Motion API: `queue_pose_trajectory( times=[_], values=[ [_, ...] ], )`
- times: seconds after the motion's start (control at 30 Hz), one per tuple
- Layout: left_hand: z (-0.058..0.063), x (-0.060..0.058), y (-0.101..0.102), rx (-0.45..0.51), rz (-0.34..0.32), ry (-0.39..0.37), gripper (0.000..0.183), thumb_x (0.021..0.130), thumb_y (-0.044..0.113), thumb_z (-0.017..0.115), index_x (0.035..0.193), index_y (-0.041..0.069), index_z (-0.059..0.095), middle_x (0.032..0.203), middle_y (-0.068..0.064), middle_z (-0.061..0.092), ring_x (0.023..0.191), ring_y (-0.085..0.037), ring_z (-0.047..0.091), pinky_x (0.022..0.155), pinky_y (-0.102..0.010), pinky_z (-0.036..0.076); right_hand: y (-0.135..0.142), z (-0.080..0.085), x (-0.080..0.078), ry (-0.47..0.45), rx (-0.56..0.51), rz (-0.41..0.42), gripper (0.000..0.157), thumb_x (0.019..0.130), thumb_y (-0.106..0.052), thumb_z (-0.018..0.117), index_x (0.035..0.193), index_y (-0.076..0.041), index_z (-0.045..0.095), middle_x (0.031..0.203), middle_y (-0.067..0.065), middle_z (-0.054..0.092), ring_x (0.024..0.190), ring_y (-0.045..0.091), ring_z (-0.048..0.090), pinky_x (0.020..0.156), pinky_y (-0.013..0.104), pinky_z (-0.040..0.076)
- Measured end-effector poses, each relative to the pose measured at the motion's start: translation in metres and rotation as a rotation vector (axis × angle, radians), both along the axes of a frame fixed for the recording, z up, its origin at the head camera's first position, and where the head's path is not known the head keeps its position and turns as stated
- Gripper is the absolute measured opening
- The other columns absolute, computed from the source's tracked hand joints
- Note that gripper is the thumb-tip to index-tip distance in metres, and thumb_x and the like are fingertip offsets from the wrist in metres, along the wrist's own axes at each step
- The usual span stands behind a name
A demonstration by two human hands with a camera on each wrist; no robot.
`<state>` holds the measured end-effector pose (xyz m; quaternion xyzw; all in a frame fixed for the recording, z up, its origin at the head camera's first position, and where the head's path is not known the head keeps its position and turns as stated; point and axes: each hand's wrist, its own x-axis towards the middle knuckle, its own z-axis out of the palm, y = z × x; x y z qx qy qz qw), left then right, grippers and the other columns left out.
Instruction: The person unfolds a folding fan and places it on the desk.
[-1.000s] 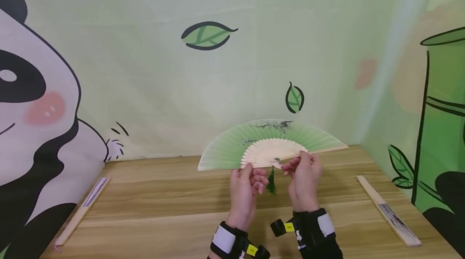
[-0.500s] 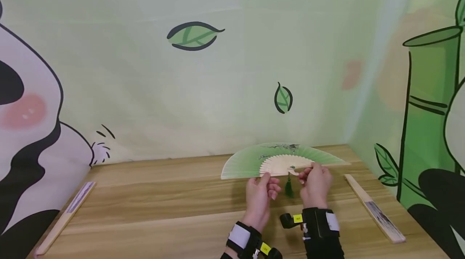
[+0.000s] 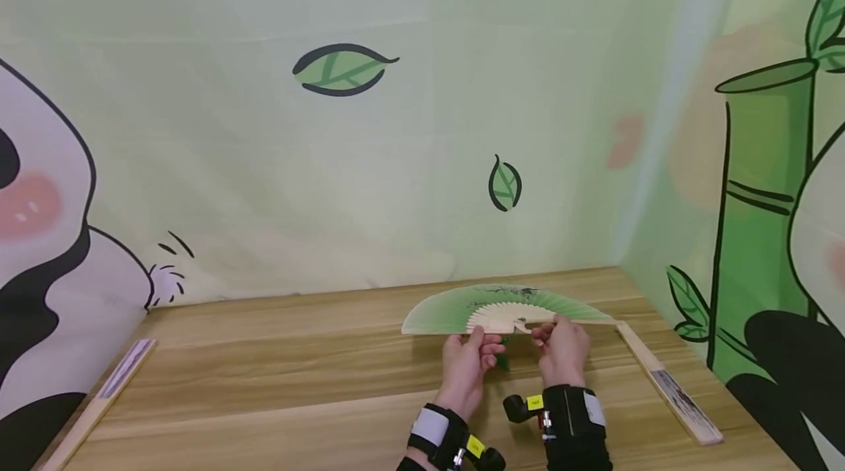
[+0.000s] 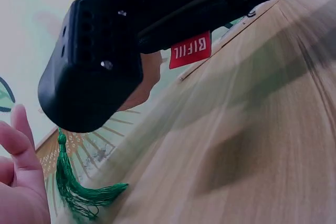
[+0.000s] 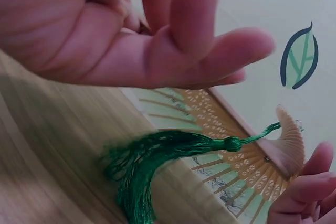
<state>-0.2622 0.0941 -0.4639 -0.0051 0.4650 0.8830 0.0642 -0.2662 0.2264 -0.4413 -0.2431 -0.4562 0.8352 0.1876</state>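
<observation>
A spread folding fan (image 3: pixel 442 313), its green leaf painted with dark branches and its ribs pale wood, is held low over the wooden table. At its left outer rib my left hand (image 3: pixel 464 368) pinches with thumb and fingers. My right hand (image 3: pixel 564 350) pinches the right outer rib in the same way. From the fan's pivot end hangs a green tassel (image 5: pixel 157 156), which trails by the tabletop in the left wrist view. In that view a black wrist camera (image 4: pixel 89 72) covers most of the right hand. Left-hand fingers (image 5: pixel 310 190) show at the lower right of the right wrist view.
A folded fan (image 3: pixel 99 405) of pale wood lies along the left table edge. Another folded fan (image 3: pixel 673 386) lies on the right, its far end close by the spread fan's right tip. Behind the table (image 3: pixel 297 368) stands a printed backdrop (image 3: pixel 231 126) with leaves and pandas.
Both hands have lowered the spread fan toward the table, and it now looks flatter. The head view has turned to the right. Both hands keep hold of the ribs.
</observation>
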Motion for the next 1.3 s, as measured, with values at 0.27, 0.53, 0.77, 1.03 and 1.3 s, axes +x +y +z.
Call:
queue_pose_trajectory(
  times=[0.27,0.53,0.77,1.03,1.3],
  values=[
    [-0.004,-0.008,-0.009,-0.03,-0.052,-0.058,0.02,0.107,0.012,0.041,0.115,-0.006,0.045,0.081,-0.006,0.065,0.069,-0.007,0.063,0.054,-0.013,0.041,0.002,-0.005,-0.005,-0.032,-0.082,0.033,0.012,0.102,-0.006,0.04,0.091,-0.003,0.038,0.07,-0.001,0.041,0.057,0.009,0.047,0.048,0.017,0.035],
    [-0.013,-0.009,-0.019,0.005,-0.069,-0.17,0.024,0.107,0.011,0.038,0.115,-0.009,0.049,0.08,-0.004,0.066,0.069,-0.005,0.063,0.054,-0.01,0.039,0.0,-0.014,-0.004,-0.066,-0.143,0.045,0.003,0.103,-0.005,0.04,0.103,-0.002,0.04,0.071,0.0,0.038,0.056,0.008,0.04,0.045,0.016,0.029],
    [-0.012,-0.005,-0.023,0.035,-0.061,-0.214,0.028,0.107,0.009,0.036,0.122,-0.012,0.045,0.086,-0.007,0.067,0.072,-0.005,0.064,0.057,-0.01,0.04,0.001,-0.018,-0.003,-0.114,-0.175,-0.005,0.005,0.104,-0.008,0.041,0.106,-0.005,0.039,0.093,0.005,0.034,0.059,0.008,0.036,0.047,0.017,0.028],
    [-0.008,-0.002,-0.027,0.057,-0.034,-0.217,0.026,0.103,0.006,0.037,0.121,-0.012,0.044,0.091,-0.01,0.068,0.073,-0.008,0.065,0.058,-0.011,0.043,0.0,-0.017,-0.003,-0.164,-0.172,-0.042,0.022,0.103,-0.01,0.044,0.124,-0.003,0.039,0.076,0.004,0.04,0.056,0.009,0.039,0.046,0.017,0.031],
    [-0.008,0.003,-0.031,0.089,-0.024,-0.255,0.026,0.103,0.006,0.037,0.122,-0.01,0.043,0.099,-0.013,0.066,0.079,-0.01,0.065,0.063,-0.012,0.043,0.001,-0.015,0.001,-0.171,-0.184,-0.095,0.015,0.101,-0.008,0.046,0.114,-0.006,0.038,0.076,0.004,0.042,0.055,0.009,0.041,0.046,0.019,0.033]
  ],
)
